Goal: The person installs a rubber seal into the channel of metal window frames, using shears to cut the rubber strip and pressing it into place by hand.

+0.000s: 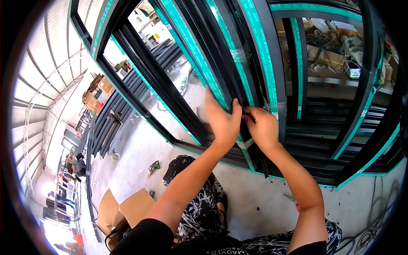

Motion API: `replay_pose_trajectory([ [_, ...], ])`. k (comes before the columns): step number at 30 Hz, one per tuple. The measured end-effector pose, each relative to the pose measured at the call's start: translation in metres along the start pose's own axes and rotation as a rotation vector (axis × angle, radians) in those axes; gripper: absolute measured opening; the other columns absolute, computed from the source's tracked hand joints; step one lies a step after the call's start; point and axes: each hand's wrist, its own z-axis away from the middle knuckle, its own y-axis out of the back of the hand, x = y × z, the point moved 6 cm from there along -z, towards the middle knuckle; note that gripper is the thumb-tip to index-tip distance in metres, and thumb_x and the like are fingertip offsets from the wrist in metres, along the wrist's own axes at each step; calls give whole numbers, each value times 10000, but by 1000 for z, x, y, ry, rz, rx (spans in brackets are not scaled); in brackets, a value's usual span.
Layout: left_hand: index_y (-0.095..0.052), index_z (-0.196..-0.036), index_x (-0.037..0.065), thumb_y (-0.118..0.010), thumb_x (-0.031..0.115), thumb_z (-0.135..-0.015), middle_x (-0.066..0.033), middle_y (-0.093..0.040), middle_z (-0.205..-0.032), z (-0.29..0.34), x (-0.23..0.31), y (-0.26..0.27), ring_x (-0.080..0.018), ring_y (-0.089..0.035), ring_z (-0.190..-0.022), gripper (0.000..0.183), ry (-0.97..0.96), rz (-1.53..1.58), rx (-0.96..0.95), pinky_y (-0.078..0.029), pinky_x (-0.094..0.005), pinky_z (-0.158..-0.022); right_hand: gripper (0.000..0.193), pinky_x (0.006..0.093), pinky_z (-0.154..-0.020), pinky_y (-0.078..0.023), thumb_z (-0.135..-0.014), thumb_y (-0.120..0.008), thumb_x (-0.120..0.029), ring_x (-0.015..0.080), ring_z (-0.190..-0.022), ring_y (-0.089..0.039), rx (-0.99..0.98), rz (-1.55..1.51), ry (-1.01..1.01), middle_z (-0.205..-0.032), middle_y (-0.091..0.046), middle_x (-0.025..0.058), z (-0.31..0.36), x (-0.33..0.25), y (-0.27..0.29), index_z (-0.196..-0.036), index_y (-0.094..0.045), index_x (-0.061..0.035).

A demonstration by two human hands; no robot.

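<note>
Before me stands a black metal frame (282,85) with several upright bars, its faces covered by green protective tape (261,46). My left hand (223,121) wraps round one upright bar, thumb on the near side and the other fingers partly hidden behind it. Close beside it, my right hand (262,129) is closed in a pinch at the dark groove between two bars. Whatever lies between those fingertips is hidden or too small to name. Below the hands, a thin black strip (265,168) hangs out at the frame's lower edge. Clear tape (245,143) binds the bars there.
An open cardboard box (135,208) sits on the floor at lower left. Dark metal profiles (108,131) are stacked behind the frame at left. Cables (374,229) lie at lower right. A cluttered shelf (331,80) stands behind. Another person (79,165) is far left.
</note>
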Motion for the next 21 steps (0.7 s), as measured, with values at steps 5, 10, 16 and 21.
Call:
replay_pose_trajectory([
  [5, -322, -1416, -149, -708, 168, -860, -299, -522, -1287, -5, 4, 1, -380, -555, -1165, 747, 66, 40, 34, -424, -408, -1018, 116, 446, -652, -508, -789, -711, -93, 369, -759, -652, -6, 4, -3, -842, -675, 157, 2, -2, -1, -892, -677, -51],
  [10, -414, -1377, -123, -716, 223, -870, -288, -596, -1221, -45, 13, 3, -362, -604, -1110, 685, 43, 122, 209, -451, -400, -984, 153, 438, -662, -514, -792, -719, -98, 365, -775, -658, -17, 54, 4, -864, -680, 157, 4, 3, -1, -932, -686, -47],
  [16, -290, -1458, -97, -738, 155, -867, -268, -458, -1420, -37, 2, 5, -312, -459, -1323, 783, 98, 361, 102, -337, -365, -1118, 173, 418, -670, -526, -799, -720, -89, 355, -780, -665, -39, -34, -119, -872, -685, 158, 32, 17, -4, -964, -697, -41],
  [21, -333, -1433, -81, -729, 92, -821, -198, -611, -1157, 13, -7, -2, -242, -603, -1051, 749, 101, 71, -97, -473, -331, -933, 162, 419, -635, -518, -770, -736, -88, 349, -736, -662, 0, -84, -113, -846, -688, 154, 44, 38, -10, -924, -707, -47],
])
